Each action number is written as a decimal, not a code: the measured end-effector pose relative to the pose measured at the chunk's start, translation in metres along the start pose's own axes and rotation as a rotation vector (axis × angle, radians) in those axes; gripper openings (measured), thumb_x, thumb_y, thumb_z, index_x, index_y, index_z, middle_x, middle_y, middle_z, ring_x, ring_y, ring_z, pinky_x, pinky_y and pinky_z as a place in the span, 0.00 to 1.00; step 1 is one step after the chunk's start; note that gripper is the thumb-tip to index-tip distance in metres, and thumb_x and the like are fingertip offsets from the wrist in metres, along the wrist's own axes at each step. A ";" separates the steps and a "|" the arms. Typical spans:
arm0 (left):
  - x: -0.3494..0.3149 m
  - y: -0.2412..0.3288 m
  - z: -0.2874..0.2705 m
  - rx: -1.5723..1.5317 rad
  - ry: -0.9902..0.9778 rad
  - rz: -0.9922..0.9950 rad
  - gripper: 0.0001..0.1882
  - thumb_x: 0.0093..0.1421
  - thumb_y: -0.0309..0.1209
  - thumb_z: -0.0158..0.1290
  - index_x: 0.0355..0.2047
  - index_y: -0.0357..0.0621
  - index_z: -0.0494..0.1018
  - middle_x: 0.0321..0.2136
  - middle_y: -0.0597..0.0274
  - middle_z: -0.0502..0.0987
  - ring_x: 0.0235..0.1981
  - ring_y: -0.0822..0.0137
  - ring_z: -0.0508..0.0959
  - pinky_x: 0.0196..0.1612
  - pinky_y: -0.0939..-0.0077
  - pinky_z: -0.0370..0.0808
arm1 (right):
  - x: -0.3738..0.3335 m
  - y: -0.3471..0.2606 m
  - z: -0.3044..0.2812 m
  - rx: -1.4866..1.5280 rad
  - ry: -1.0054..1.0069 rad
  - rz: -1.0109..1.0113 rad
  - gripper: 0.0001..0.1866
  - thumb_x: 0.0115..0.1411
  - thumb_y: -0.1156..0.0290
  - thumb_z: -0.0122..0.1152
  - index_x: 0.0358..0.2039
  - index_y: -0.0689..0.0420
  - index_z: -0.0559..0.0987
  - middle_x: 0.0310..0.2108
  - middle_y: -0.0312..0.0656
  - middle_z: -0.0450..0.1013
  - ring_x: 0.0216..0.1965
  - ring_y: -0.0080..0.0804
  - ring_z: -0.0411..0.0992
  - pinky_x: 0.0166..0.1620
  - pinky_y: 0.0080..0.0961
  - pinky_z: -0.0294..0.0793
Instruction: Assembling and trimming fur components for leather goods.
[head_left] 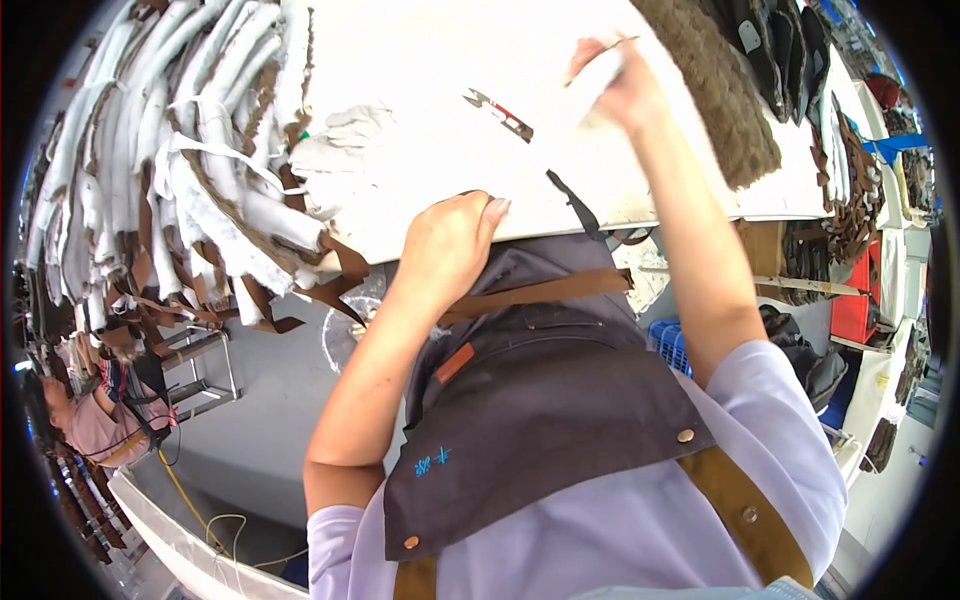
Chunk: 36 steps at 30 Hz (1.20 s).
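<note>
My left hand [452, 238] rests at the near edge of the white table [430, 60], its fingers curled and closed with the thumb along the top. Anything inside it is hidden. Raised over the far part of the table, my right hand [625, 92] is smeared by motion. A whitish patch shows among its bent fingers and a thin dark line near their tips; I cannot make out whether it grips anything. Between the hands lie thread snips [500, 115] with red and dark handles. Closer to the edge is a black strap [574, 202].
A big pile of white and brown fur-lined strips [200, 150] covers the left side, beside a crumpled white cloth [345, 140]. Brown fur [715, 90] lies along the right. A brown strap [540, 293] crosses my lap. Another person [110, 410] sits at far left.
</note>
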<state>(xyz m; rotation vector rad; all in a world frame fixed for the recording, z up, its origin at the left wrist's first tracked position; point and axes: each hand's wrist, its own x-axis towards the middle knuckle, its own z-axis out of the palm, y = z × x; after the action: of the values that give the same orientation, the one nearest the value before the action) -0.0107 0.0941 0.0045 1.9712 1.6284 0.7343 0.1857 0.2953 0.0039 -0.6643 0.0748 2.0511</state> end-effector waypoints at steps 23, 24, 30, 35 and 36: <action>-0.164 0.049 -0.053 -1.180 -0.258 -0.641 0.12 0.59 0.40 0.49 0.28 0.46 0.63 0.22 0.74 0.62 0.19 0.84 0.59 0.19 0.89 0.57 | 0.029 0.054 0.004 -0.300 0.379 -0.157 0.10 0.63 0.70 0.42 0.24 0.54 0.65 0.12 0.28 0.49 0.12 0.21 0.48 0.17 0.19 0.54; -0.175 0.050 -0.056 -1.242 -0.255 -0.646 0.13 0.58 0.41 0.50 0.28 0.46 0.63 0.22 0.74 0.62 0.19 0.84 0.59 0.19 0.90 0.57 | 0.032 0.052 0.001 -0.266 0.349 -0.172 0.10 0.61 0.73 0.42 0.23 0.55 0.66 0.12 0.30 0.52 0.12 0.22 0.49 0.18 0.20 0.55; -0.230 0.048 -0.074 -1.364 -0.105 -0.604 0.19 0.54 0.43 0.55 0.22 0.47 0.58 0.12 0.74 0.56 0.11 0.82 0.56 0.15 0.87 0.61 | 0.042 0.049 -0.006 -0.245 0.239 -0.207 0.08 0.61 0.73 0.42 0.25 0.55 0.67 0.14 0.31 0.53 0.13 0.23 0.50 0.20 0.23 0.57; -0.200 0.029 -0.058 -2.094 0.288 -0.115 0.18 0.58 0.44 0.51 0.24 0.47 0.58 0.13 0.72 0.60 0.09 0.76 0.57 0.20 0.80 0.63 | 0.002 0.069 -0.006 -0.218 0.106 -0.301 0.10 0.65 0.64 0.41 0.32 0.56 0.65 0.14 0.30 0.49 0.17 0.22 0.50 0.23 0.23 0.57; -0.179 0.030 -0.055 -2.084 0.295 0.053 0.17 0.57 0.42 0.52 0.31 0.44 0.60 0.21 0.71 0.67 0.16 0.75 0.64 0.25 0.76 0.66 | -0.015 0.080 -0.003 -0.232 0.101 -0.281 0.10 0.65 0.64 0.41 0.32 0.56 0.65 0.14 0.30 0.49 0.17 0.22 0.50 0.23 0.23 0.57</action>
<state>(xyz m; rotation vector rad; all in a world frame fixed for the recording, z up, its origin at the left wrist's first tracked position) -0.0530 -0.0855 0.0470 0.2981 0.1745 1.6685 0.1284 0.2388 -0.0077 -0.8704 -0.1913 1.7690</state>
